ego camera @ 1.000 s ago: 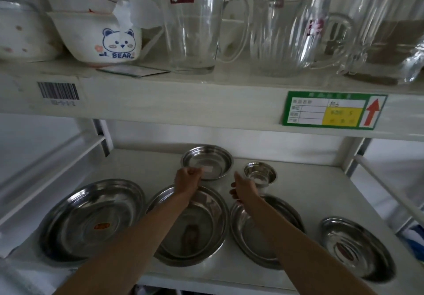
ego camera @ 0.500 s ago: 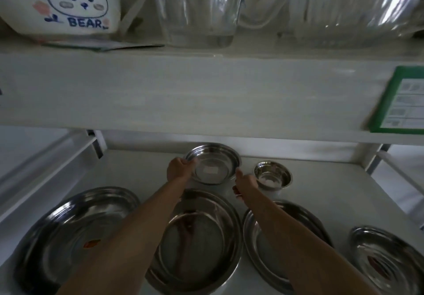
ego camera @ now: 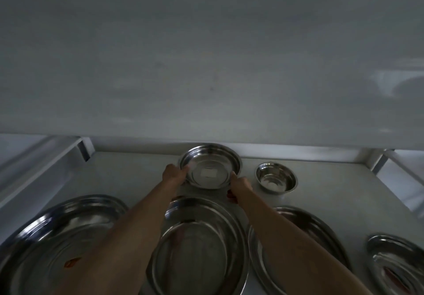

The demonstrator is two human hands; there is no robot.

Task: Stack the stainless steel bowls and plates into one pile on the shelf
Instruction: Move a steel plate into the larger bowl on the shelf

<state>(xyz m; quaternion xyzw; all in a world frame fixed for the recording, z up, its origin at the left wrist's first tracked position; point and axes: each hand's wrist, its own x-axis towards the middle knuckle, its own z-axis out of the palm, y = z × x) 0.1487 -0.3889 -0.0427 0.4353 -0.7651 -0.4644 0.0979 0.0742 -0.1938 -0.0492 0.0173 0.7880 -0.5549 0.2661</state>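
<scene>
Mid-size round stainless steel bowl [ego camera: 210, 167] sits at the back centre of the pale shelf [ego camera: 128, 175], white square sticker on its inner base. Both hands on it: left hand [ego camera: 173, 173] clamps the left rim, thumb hooked over the edge; right hand [ego camera: 239, 185] presses the right side of the rim, fingers curled under. Can't tell if the bowl is lifted or resting on the shelf. Small deep round stainless steel bowl [ego camera: 276, 177] stands just to the right of it, apart, not touched. Front row, left to right: large oval stainless steel plate [ego camera: 57, 244] with a small red-orange sticker, partly covered by the left forearm; oval stainless steel plate [ego camera: 202, 246] in the centre between the two forearms, directly in front of the held bowl; another oval stainless steel plate [ego camera: 307, 230], mostly hidden under the right forearm; smaller stainless steel plate [ego camera: 397, 265] at the far right, cut off by the frame edge. Centre and right-of-centre plates sit close, rims near touching. Underside of the upper shelf [ego camera: 206, 53] fills the top half of the view, dim and grey. Lighting is low overall, fine detail on the plates is hard to read.
</scene>
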